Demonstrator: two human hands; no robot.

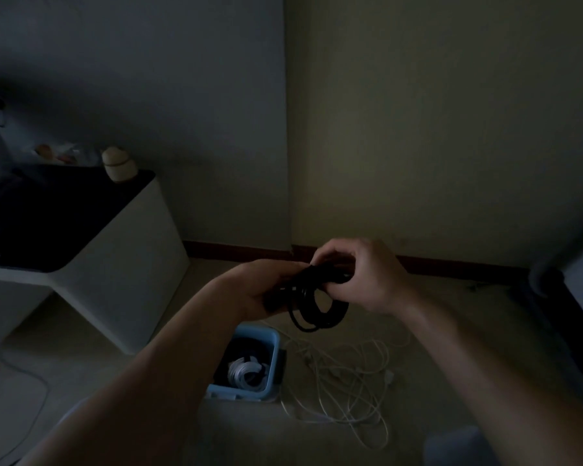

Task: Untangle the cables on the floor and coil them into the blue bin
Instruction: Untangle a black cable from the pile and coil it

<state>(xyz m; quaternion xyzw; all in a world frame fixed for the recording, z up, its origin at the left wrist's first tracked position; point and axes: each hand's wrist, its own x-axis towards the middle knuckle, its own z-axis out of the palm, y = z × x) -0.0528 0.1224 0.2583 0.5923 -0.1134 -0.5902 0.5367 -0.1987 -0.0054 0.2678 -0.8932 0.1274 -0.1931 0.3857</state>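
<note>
You hold black cable coil (pixel 320 309) up over blue bin (pixel 274 341), likely so loops hang free for tidying before drop. Your left hand (pixel 263 289) grips coil's side, fingers curled round strands. Your right hand (pixel 362 275) pinches top of loops, fingers bent close. White coil (pixel 246 371) lies in bin. White cables (pixel 350 385) lie tangled on floor just beside bin.

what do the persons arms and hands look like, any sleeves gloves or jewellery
The left forearm and right forearm show no sleeve. The left hand and right hand wear no gloves, and no watch or bracelet shows at the wrists. The light is too dim to rule out a ring.
</note>
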